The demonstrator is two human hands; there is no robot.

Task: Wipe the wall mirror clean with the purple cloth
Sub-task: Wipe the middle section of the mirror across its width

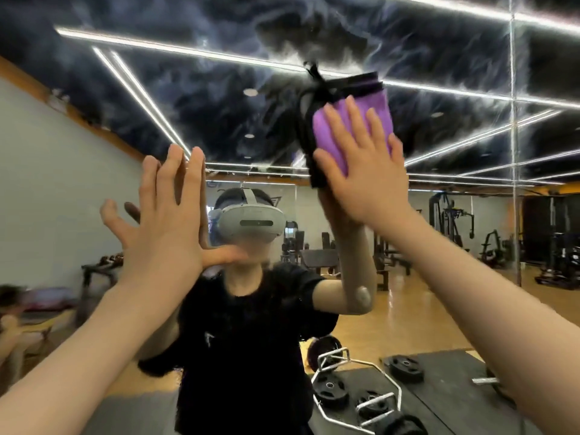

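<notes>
Two bare hands are raised against one large wall mirror [470,73], whose glass fills nearly the whole view and shows a vertical seam at far right. The right hand [365,171] lies flat with straight, spread fingers, pressing one folded purple microfibre cloth [354,120] against the glass, high and right of centre; the cloth's dark reflection sits just behind it to the left. The left hand [166,215] is open too, fingers straight and slightly apart, palm laid against the glass lower and to the left, holding nothing.

In the reflection stands one person in a black T-shirt [251,340] wearing a white headset [251,222], directly between the two forearms. Reflected lower right on a dark rubber mat [439,387] lie one silver hex bar [354,387] and at least three black weight plates [405,368]. Gym machines [452,218] stand far right, white light strips [157,45] cross the dark ceiling.
</notes>
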